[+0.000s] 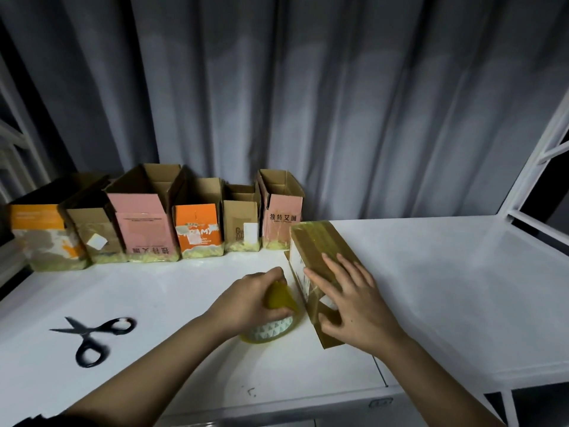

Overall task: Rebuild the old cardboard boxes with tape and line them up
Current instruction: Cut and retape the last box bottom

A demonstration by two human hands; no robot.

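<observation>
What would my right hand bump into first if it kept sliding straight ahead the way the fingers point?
Probably nothing new at first: the right hand lies flat on the taped box, fingers pointing up-left along it. Past the box's far end, the pink box at the row's right end seems next, though depth is unclear.

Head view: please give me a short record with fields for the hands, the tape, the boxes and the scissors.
left hand: grips the tape roll on the white table
right hand: rests on the box being taped, fingers fairly straight
box being taped: lies on its side, next to the roll
finished boxes: six in a row along the curtain, tops open
scissors: lie on the table, left of the hands, untouched
</observation>
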